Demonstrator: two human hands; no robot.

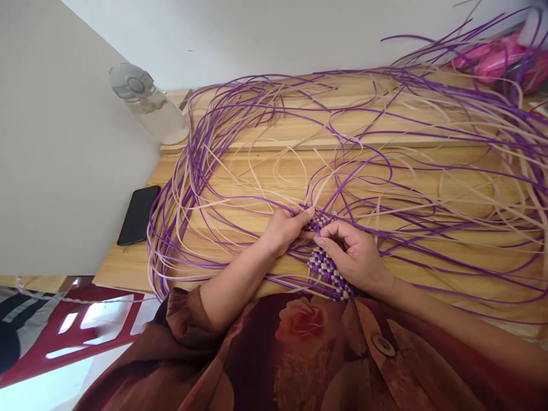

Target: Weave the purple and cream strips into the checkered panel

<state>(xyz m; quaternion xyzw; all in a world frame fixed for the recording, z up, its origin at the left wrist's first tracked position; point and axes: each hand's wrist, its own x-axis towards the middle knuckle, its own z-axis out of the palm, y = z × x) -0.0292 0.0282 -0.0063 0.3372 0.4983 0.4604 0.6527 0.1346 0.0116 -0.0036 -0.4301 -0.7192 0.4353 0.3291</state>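
Note:
A woven piece [324, 264] of purple and beige strips lies at the table's front edge, close against the clothing. My left hand [287, 228] pinches the upper left part of the weave, its thumb on top. Just to the right, my right hand [351, 251] has thumb and forefinger closed on a purple strip at the weave. Part of the woven piece is hidden under my fingers. Long loose purple and beige strips [205, 131] fan out from it to the left, back and right in wide loops.
A clear bottle [156, 114] with a grey lid stands at the back left. A black phone [139, 216] lies at the left of the wooden table [141, 265]. Pink plastic bags [496, 60] sit at the back right, below a white wall [257, 34].

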